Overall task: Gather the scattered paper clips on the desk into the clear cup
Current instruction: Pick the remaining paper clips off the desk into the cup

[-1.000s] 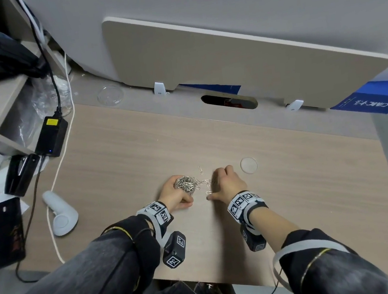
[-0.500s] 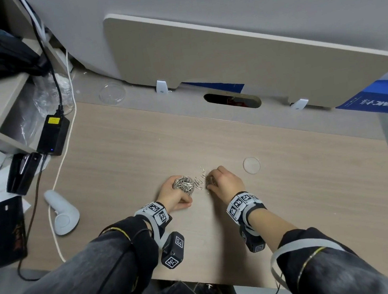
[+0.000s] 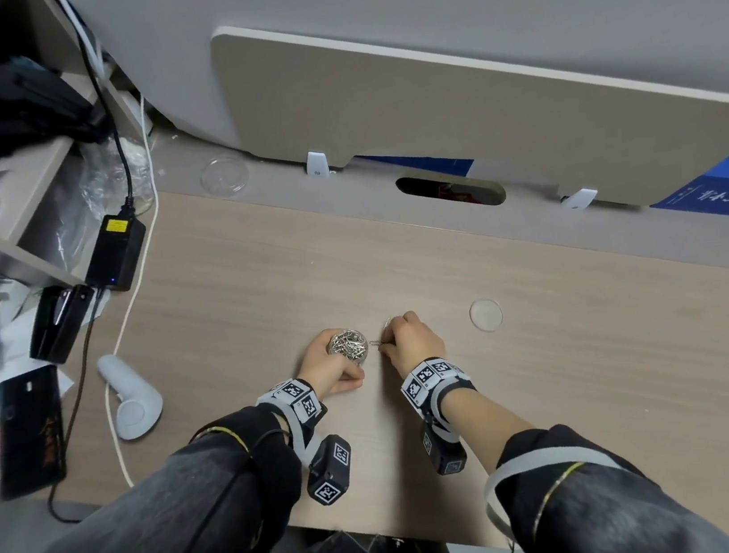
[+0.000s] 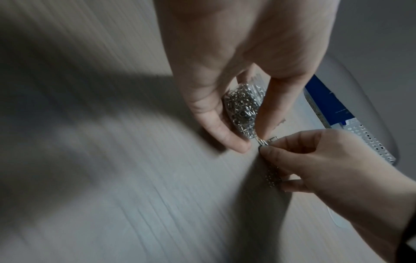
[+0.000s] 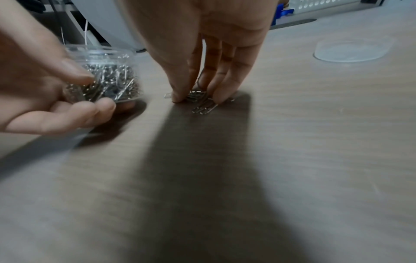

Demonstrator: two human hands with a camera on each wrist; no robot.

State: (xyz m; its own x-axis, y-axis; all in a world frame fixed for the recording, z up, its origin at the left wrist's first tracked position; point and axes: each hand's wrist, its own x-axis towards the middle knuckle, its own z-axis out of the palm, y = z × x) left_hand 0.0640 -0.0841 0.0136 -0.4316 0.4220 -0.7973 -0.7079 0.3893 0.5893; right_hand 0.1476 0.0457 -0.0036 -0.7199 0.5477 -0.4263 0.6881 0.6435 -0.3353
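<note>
My left hand (image 3: 326, 368) grips the clear cup (image 3: 347, 345), fingers and thumb curled round its wall. The cup stands on the counter (image 3: 602, 383) near its middle and is packed with silver paper clips (image 5: 108, 80). My right hand (image 3: 411, 340) is just right of the cup, fingertips (image 5: 179, 97) pressed down and drawn together on a small cluster of loose clips (image 5: 202, 103) lying on the counter. One clip (image 3: 375, 343) projects from the pinch toward the cup. A round clear lid (image 3: 485, 314) lies flat to the right, well apart from my hands.
</note>
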